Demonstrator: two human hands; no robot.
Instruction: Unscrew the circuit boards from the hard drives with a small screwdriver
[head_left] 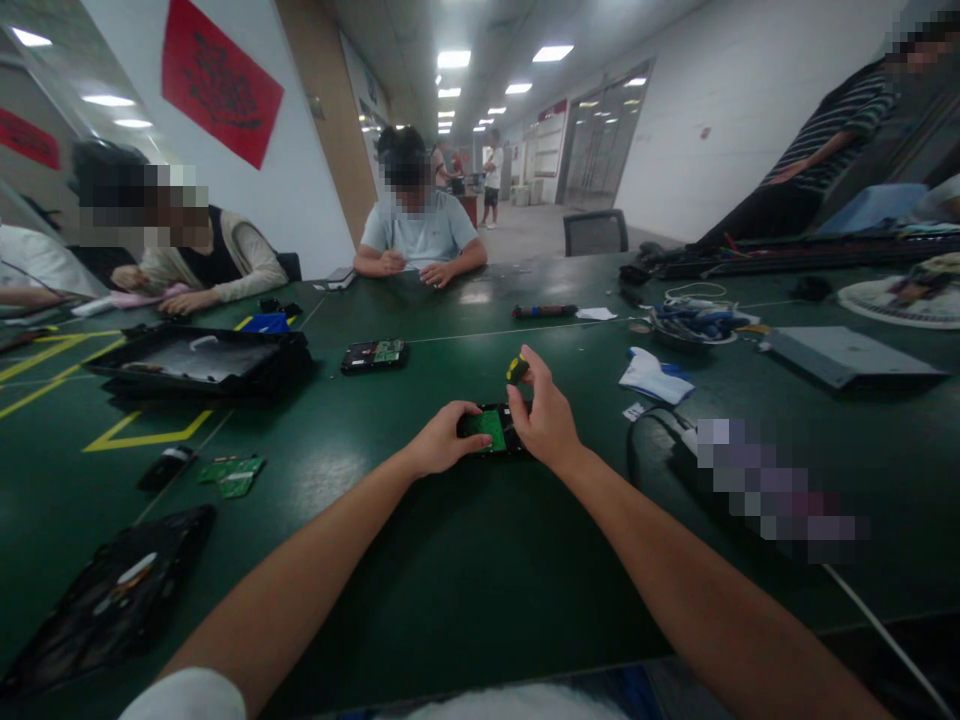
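Note:
A black hard drive with a green circuit board [487, 428] lies on the green table in front of me. My left hand [452, 438] grips its left end, with the thumb resting over the board. Above the drive's right side, my right hand [546, 412] is closed around a small screwdriver [517, 370] with a yellow and black handle. Its handle top shows between my thumb and fingers; the shaft and tip are hidden by the hand. Farther off to the left sits a second hard drive [374, 356], also with a green board showing.
Left of me are a black tray [206, 360], a loose green circuit board [232, 474] and a black panel [112, 590]. Rightward lie a white-and-blue glove [655, 376], a grey metal box [855, 352], cables [697, 320] and a power tool [545, 311]. People sit across the table.

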